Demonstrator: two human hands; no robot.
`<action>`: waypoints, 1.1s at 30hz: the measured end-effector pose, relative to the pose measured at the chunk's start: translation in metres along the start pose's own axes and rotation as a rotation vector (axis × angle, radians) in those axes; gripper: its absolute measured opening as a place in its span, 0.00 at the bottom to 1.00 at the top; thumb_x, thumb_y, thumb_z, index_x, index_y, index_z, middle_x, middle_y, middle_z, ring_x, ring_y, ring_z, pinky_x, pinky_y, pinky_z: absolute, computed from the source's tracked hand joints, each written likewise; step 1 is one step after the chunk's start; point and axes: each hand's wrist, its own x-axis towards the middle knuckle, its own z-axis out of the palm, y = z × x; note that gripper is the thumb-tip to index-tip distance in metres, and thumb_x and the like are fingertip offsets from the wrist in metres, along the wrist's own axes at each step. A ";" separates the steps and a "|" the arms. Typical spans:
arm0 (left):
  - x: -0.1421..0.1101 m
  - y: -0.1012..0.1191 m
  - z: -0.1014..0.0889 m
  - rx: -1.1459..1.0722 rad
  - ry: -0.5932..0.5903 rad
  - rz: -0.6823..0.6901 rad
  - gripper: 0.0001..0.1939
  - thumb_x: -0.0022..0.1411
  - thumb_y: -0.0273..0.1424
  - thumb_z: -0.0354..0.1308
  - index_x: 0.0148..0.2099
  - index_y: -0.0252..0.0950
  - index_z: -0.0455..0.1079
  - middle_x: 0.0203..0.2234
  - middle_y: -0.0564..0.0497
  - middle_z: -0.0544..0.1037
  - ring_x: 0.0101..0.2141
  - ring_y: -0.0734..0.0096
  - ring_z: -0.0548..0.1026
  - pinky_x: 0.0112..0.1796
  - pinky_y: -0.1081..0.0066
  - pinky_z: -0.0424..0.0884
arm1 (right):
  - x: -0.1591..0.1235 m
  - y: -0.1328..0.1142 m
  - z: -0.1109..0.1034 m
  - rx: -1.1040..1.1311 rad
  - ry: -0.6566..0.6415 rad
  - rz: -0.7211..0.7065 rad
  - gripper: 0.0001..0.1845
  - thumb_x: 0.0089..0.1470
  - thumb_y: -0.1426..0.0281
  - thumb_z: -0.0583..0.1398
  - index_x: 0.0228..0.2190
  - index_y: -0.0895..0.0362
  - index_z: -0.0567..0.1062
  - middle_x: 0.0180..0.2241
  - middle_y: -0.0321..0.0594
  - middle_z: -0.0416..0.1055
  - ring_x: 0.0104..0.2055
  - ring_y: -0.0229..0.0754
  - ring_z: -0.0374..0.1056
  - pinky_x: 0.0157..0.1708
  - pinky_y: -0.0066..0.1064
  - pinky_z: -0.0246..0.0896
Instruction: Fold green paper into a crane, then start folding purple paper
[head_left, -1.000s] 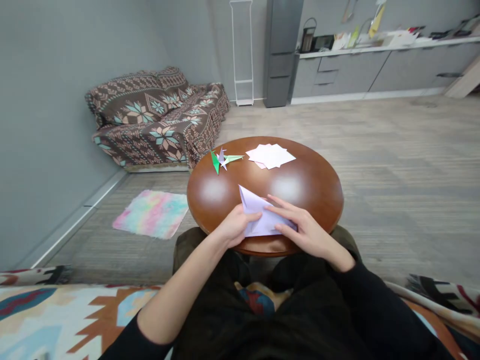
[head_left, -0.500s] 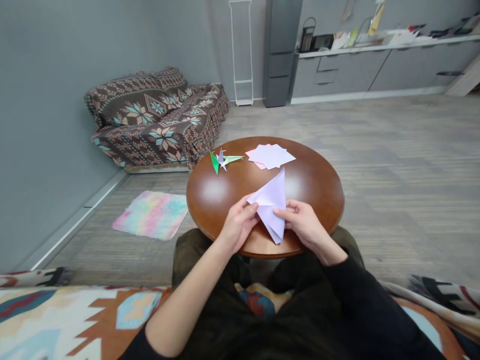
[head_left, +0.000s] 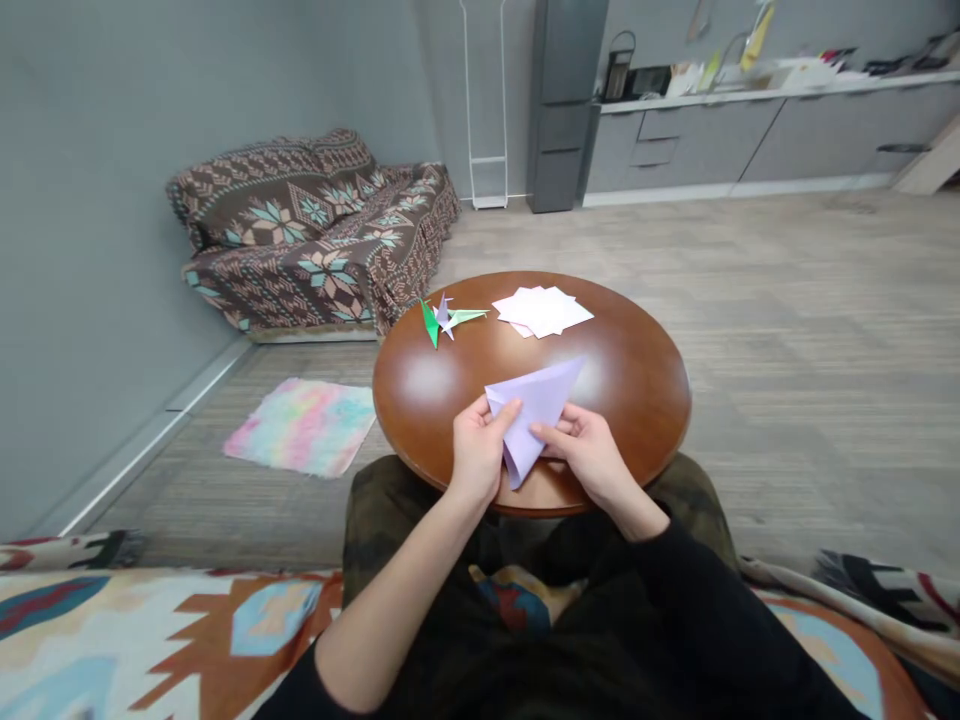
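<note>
“One fluffy pastel rug (head_left: 300, 425), left of the round table (head_left: 637, 390). And next?”

“Three folded paper figures (head_left: 443, 315), green, lilac and pale green, close together near the table's far left edge.”

“Then the left hand (head_left: 480, 450)?”

“Grip closed on the left part of a folded lilac sheet (head_left: 536, 400).”

“And the sheet itself?”

“Over the near part of the table, one sharp point toward the far right, another down toward the near edge. Beyond it, a fanned stack of pale paper (head_left: 544, 310), flat on the table.”

“Last, the right hand (head_left: 589, 455)?”

“Grip closed too, pinching the sheet's right edge.”
</note>
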 end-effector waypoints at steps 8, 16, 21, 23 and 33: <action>-0.001 -0.001 -0.001 -0.059 0.039 0.025 0.17 0.49 0.35 0.76 0.39 0.32 0.79 0.31 0.47 0.85 0.32 0.62 0.82 0.39 0.66 0.76 | -0.002 0.006 0.002 -0.071 0.074 -0.052 0.27 0.40 0.58 0.75 0.41 0.58 0.81 0.36 0.46 0.85 0.37 0.53 0.81 0.39 0.41 0.76; -0.003 0.001 0.002 -0.041 0.021 0.020 0.15 0.49 0.35 0.76 0.37 0.32 0.80 0.30 0.47 0.84 0.30 0.64 0.81 0.37 0.67 0.76 | -0.002 0.011 0.003 -0.063 0.121 -0.126 0.26 0.41 0.60 0.76 0.41 0.58 0.81 0.40 0.47 0.84 0.40 0.52 0.81 0.45 0.42 0.75; -0.003 0.003 0.002 -0.032 0.020 0.033 0.16 0.51 0.37 0.74 0.38 0.32 0.81 0.30 0.46 0.84 0.31 0.63 0.81 0.34 0.68 0.75 | -0.003 0.011 0.000 -0.076 0.141 -0.103 0.28 0.40 0.59 0.76 0.41 0.58 0.81 0.38 0.47 0.85 0.39 0.53 0.81 0.43 0.43 0.76; -0.004 0.003 0.002 -0.028 0.028 0.035 0.16 0.51 0.37 0.74 0.38 0.32 0.82 0.29 0.47 0.84 0.30 0.63 0.80 0.33 0.68 0.74 | -0.003 0.010 0.000 -0.082 0.148 -0.093 0.28 0.39 0.59 0.77 0.41 0.59 0.81 0.38 0.48 0.85 0.38 0.53 0.81 0.42 0.43 0.76; -0.004 0.004 0.000 -0.028 0.028 0.038 0.13 0.53 0.37 0.73 0.37 0.32 0.82 0.28 0.47 0.84 0.28 0.67 0.78 0.32 0.70 0.73 | -0.005 0.008 0.006 -0.084 0.185 -0.063 0.29 0.37 0.60 0.77 0.41 0.59 0.81 0.39 0.49 0.84 0.40 0.56 0.81 0.40 0.43 0.77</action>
